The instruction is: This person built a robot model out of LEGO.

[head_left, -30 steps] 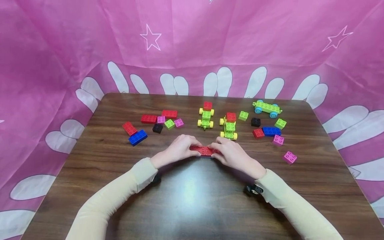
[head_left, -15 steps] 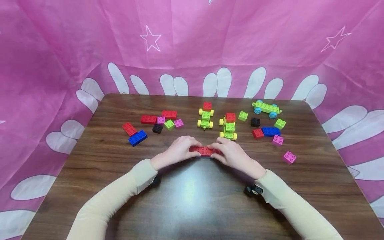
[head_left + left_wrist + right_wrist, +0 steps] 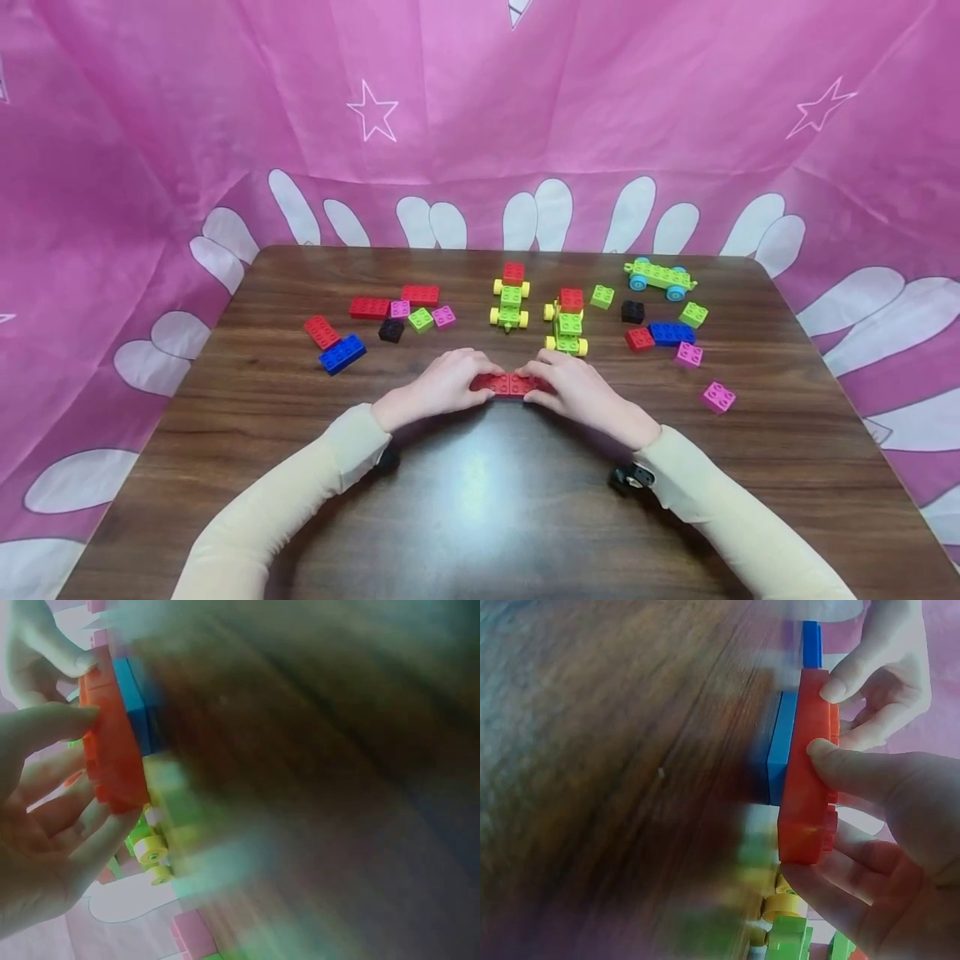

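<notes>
— What have you got there?

— A long red brick piece (image 3: pixel 512 384), glossy hard plastic with round studs on top. It sits at the middle of the dark wood-grain table (image 3: pixel 480 517), just in front of me. The right wrist view shows a blue brick (image 3: pixel 782 746) pressed flat under the red one, its edges square and smooth.

— How are your hands set?

— My left hand (image 3: pixel 442 385) pinches the left end, thumb on the near side and fingers curled over the far edge. My right hand (image 3: pixel 573 388) mirrors it on the right end, thumb and curled fingers clamped round the brick. Both wrists lie low to the table, forearms in cream sleeves angled inward.

— And around you?

— Just beyond my knuckles stand two lime-green wheeled stacks (image 3: pixel 511 304) with yellow wheels and red caps. Loose bricks lie left and right, among them a blue brick on the left (image 3: pixel 342 353) and a pink brick (image 3: pixel 718 397) apart on the right.
</notes>
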`<state>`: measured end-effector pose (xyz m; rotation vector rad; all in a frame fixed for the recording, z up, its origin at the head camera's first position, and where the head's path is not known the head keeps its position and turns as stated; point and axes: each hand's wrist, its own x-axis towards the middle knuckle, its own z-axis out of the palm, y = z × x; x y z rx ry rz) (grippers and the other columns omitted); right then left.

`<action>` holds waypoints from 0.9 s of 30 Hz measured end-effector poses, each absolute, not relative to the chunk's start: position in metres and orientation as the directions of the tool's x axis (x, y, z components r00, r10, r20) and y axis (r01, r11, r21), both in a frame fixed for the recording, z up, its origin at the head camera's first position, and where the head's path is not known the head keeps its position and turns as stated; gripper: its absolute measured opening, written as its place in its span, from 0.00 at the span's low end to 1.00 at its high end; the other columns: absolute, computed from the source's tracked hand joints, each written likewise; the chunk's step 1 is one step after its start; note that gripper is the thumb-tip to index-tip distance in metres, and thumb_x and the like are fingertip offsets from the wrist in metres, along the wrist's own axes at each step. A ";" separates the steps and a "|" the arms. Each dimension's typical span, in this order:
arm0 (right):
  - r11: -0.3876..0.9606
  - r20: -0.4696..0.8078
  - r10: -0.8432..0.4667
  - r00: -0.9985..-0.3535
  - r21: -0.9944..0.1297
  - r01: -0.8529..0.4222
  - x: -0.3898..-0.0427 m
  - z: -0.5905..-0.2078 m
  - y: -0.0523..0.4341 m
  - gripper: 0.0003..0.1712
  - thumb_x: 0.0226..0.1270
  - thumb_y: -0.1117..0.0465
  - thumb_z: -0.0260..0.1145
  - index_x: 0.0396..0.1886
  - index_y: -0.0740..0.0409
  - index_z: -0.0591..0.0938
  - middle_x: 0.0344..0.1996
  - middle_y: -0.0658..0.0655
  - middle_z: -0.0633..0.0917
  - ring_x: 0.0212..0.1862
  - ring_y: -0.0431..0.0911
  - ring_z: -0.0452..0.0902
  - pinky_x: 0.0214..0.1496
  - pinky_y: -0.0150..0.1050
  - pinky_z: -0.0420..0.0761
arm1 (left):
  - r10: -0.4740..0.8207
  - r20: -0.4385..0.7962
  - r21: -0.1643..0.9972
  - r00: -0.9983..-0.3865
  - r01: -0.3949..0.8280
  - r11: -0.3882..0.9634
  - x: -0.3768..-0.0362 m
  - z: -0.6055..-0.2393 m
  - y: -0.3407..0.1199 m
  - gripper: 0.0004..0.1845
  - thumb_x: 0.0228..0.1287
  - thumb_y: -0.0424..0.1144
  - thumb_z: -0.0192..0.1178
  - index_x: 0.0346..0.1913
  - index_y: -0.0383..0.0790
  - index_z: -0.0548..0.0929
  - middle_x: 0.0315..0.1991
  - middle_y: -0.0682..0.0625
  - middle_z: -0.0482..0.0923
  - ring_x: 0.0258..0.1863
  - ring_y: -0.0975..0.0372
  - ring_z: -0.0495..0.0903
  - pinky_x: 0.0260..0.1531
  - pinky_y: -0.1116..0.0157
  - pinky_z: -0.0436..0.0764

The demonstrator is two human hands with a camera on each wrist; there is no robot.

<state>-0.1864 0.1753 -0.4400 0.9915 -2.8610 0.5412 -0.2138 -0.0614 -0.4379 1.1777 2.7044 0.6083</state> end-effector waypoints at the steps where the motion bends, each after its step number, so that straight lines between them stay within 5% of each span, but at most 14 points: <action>1: 0.731 0.171 -0.588 -0.791 -0.305 -0.610 -0.186 -0.440 0.175 0.20 0.56 0.52 0.77 0.49 0.52 0.86 0.31 0.49 0.80 0.31 0.39 0.70 0.33 0.30 0.73 | 0.729 0.037 0.414 -0.683 0.675 0.611 -0.214 -0.437 -0.061 0.18 0.62 0.41 0.67 0.55 0.42 0.86 0.48 0.47 0.86 0.50 0.56 0.83 0.51 0.55 0.83; 14: 0.707 0.130 -0.589 -0.798 -0.395 -0.587 -0.181 -0.440 0.189 0.21 0.60 0.58 0.74 0.52 0.58 0.85 0.43 0.54 0.88 0.46 0.44 0.84 0.52 0.43 0.85 | 0.721 0.013 0.398 -0.693 0.665 0.632 -0.210 -0.437 -0.057 0.17 0.64 0.41 0.67 0.54 0.42 0.86 0.48 0.47 0.86 0.51 0.56 0.83 0.53 0.55 0.82; 27: 0.703 0.221 -0.588 -0.778 -0.337 -0.627 -0.182 -0.444 0.184 0.18 0.58 0.59 0.76 0.48 0.58 0.87 0.39 0.54 0.88 0.41 0.44 0.83 0.47 0.42 0.85 | 0.705 0.040 0.394 -0.708 0.659 0.640 -0.206 -0.435 -0.059 0.17 0.64 0.42 0.66 0.55 0.43 0.85 0.48 0.47 0.85 0.49 0.55 0.82 0.50 0.55 0.83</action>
